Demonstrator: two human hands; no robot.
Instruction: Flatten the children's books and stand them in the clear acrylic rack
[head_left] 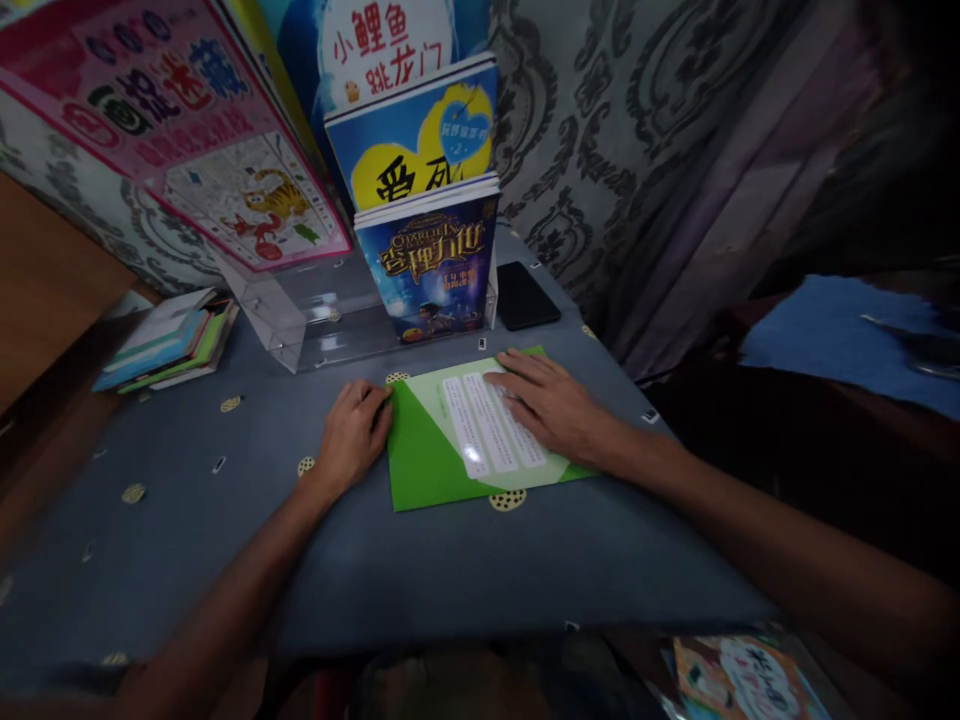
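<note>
A green book (pixel 425 467) with pale text panels lies flat on the table in front of me. At its left edge is my left hand (pixel 354 430), fingers curled in and closed against the cover's upper left side. My right hand (pixel 551 402) rests palm down over the upper right part of the cover, its fingers stretched out and a little apart. Part of the book's right side is hidden under that hand.
A clear acrylic stand (pixel 330 318) holds a dark blue book (pixel 431 262), a blue and yellow book (pixel 412 130) and a pink book (pixel 225 130). A black phone (pixel 528 296) lies beside it. Several stacked books (pixel 169 340) sit at left on the patterned tablecloth (pixel 247 520).
</note>
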